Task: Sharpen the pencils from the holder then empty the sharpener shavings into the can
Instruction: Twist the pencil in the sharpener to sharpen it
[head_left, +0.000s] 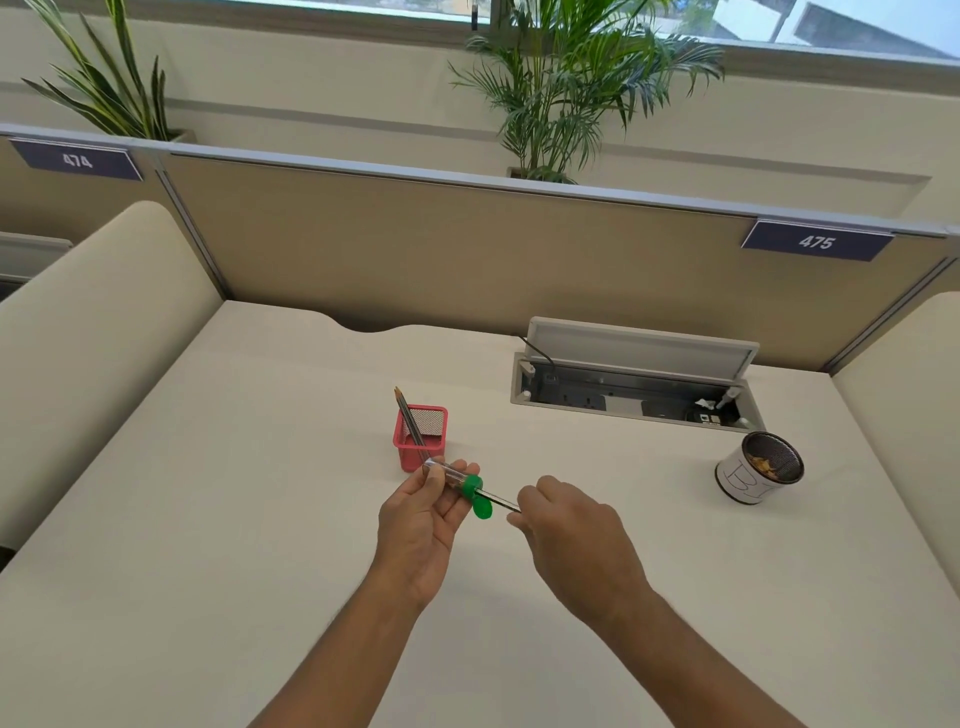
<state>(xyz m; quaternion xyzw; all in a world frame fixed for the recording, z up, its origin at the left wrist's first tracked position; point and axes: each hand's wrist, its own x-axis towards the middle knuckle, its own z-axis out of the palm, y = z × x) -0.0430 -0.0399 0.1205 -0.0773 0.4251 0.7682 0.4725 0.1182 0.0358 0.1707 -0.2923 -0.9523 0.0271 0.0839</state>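
Note:
My left hand (423, 525) holds a clear tube sharpener (452, 475) with a green collar and an open green flip lid hanging below it. A dark pencil (500, 502) is pushed into the sharpener's green end, and my right hand (563, 530) pinches its free end. Just behind my left hand stands a red mesh pencil holder (421, 439) with two pencils (408, 415) leaning in it. At the right stands a can (759, 474) wrapped in white paper, with shavings visible inside.
All of this is on a cream desk (260, 519). An open cable tray (634, 382) with its raised lid is set into the desk at the back right. Beige partitions enclose the desk at the back and both sides; plants stand behind them.

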